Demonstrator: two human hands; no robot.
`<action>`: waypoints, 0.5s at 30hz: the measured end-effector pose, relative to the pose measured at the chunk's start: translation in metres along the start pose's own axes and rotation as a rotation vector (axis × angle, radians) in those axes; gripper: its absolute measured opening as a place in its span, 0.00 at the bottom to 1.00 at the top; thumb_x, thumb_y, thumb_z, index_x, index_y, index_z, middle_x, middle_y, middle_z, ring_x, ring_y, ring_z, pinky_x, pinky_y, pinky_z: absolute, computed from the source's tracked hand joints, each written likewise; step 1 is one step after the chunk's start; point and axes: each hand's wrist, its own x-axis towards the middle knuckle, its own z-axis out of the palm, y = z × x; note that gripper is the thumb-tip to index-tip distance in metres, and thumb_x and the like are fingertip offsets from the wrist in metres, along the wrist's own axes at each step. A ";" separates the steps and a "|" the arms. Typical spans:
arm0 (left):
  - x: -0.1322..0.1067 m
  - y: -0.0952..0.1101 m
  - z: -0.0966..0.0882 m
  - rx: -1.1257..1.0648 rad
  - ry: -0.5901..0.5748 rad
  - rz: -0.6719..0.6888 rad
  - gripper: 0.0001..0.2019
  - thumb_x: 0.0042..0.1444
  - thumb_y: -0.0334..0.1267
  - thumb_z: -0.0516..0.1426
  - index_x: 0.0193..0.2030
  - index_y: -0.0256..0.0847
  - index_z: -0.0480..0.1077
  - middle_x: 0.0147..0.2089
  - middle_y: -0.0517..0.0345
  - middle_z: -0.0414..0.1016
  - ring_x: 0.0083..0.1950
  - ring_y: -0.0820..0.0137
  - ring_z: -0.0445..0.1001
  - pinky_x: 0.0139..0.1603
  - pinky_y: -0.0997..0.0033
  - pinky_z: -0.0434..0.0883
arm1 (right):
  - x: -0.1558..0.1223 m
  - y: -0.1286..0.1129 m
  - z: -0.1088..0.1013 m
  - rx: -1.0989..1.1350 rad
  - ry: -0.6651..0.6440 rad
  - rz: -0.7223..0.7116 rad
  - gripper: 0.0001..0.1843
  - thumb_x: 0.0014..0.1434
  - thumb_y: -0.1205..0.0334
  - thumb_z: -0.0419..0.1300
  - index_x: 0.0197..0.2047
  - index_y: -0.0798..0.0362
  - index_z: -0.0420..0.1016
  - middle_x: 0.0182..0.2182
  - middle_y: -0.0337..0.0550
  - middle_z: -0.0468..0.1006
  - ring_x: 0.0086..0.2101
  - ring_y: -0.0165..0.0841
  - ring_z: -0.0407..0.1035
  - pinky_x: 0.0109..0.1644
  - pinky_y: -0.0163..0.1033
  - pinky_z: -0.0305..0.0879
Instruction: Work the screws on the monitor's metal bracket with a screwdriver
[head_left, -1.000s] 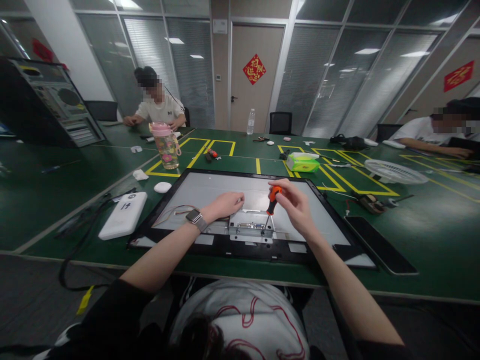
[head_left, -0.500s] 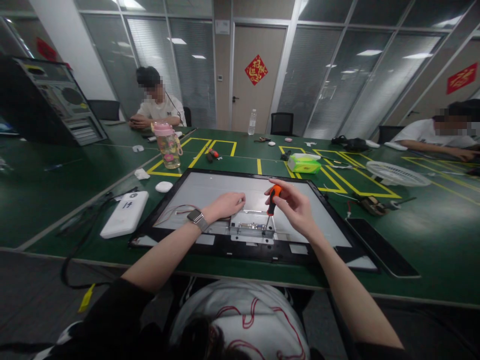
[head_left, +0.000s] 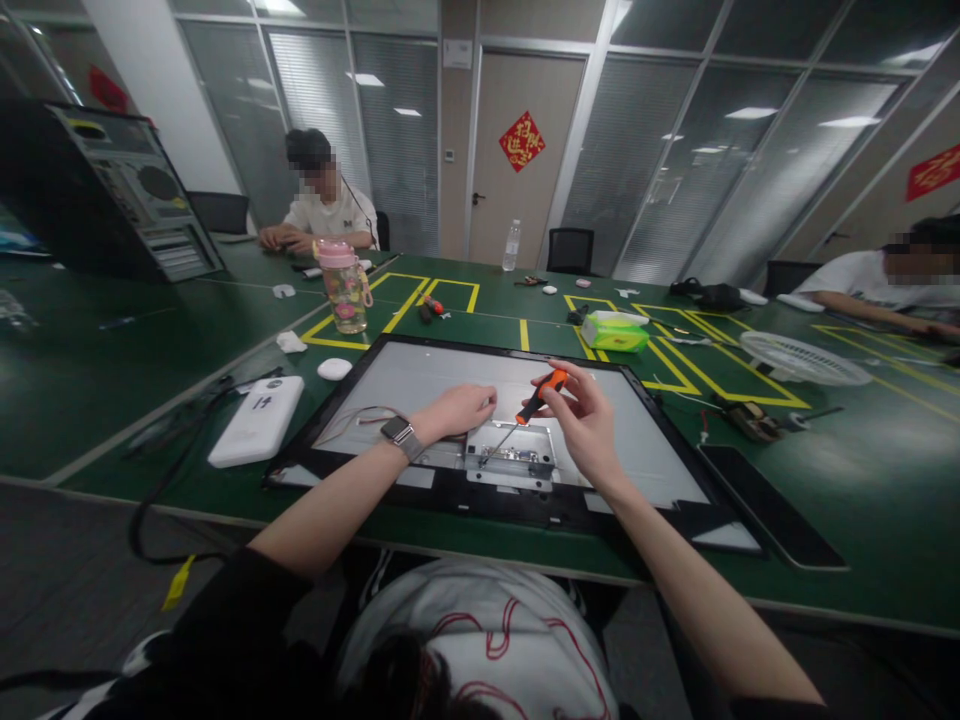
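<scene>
My right hand (head_left: 586, 420) grips an orange and black screwdriver (head_left: 541, 397) by its handle. Its thin shaft slants down and left, the tip at the left part of a silver metal bracket (head_left: 546, 455) with a row of ports. That bracket sits at the near edge of a flat display panel (head_left: 390, 375), pale grey with a black frame, lying on the table. My left hand (head_left: 463, 410), a watch (head_left: 397, 430) on its wrist, rests on the panel just above the bracket. Its fingers are curled together; whatever lies under them is hidden. Thin wires (head_left: 349, 420) run beside that wrist.
A white power bank (head_left: 259, 420) and a pink-lidded bottle (head_left: 345, 290) stand left of the panel. To the right lie a long black bar (head_left: 772, 505) and a white fan grille (head_left: 802, 358). Behind is a green tissue pack (head_left: 615, 332). Two people sit across the table.
The screwdriver has gone from nearly upright at the bracket's right side to a slant, its tip now at the left side. My left hand stays in place; the view has shifted slightly.
</scene>
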 end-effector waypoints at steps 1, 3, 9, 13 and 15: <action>0.000 0.001 -0.001 0.002 -0.003 -0.002 0.11 0.65 0.36 0.49 0.43 0.38 0.72 0.40 0.50 0.79 0.39 0.63 0.75 0.39 0.68 0.67 | -0.001 0.000 0.002 -0.004 -0.007 0.001 0.18 0.57 0.56 0.66 0.51 0.47 0.71 0.39 0.41 0.78 0.29 0.31 0.77 0.34 0.41 0.81; -0.001 0.003 -0.002 0.010 -0.006 -0.009 0.11 0.65 0.36 0.49 0.43 0.38 0.72 0.39 0.50 0.79 0.40 0.63 0.75 0.40 0.68 0.67 | -0.002 0.001 0.003 -0.012 -0.013 0.005 0.19 0.57 0.56 0.66 0.51 0.47 0.71 0.39 0.41 0.78 0.30 0.32 0.77 0.35 0.41 0.80; -0.001 0.003 -0.002 0.032 -0.005 -0.013 0.12 0.65 0.36 0.48 0.44 0.38 0.72 0.40 0.50 0.79 0.41 0.62 0.75 0.40 0.68 0.67 | -0.003 0.007 0.003 -0.042 -0.028 -0.005 0.18 0.58 0.56 0.65 0.51 0.47 0.71 0.40 0.41 0.78 0.32 0.33 0.77 0.37 0.42 0.80; -0.001 0.002 -0.001 0.015 0.000 -0.013 0.12 0.65 0.36 0.48 0.43 0.38 0.72 0.39 0.51 0.79 0.40 0.62 0.75 0.40 0.68 0.67 | -0.004 0.008 0.002 -0.091 -0.079 -0.055 0.18 0.60 0.57 0.64 0.54 0.46 0.71 0.42 0.43 0.78 0.32 0.33 0.78 0.38 0.42 0.79; -0.001 0.001 -0.001 0.001 -0.003 -0.017 0.11 0.65 0.36 0.49 0.44 0.38 0.72 0.39 0.51 0.78 0.40 0.62 0.75 0.40 0.68 0.67 | -0.003 0.002 0.001 -0.122 -0.171 -0.087 0.18 0.63 0.57 0.61 0.56 0.47 0.70 0.45 0.46 0.79 0.35 0.34 0.78 0.42 0.44 0.78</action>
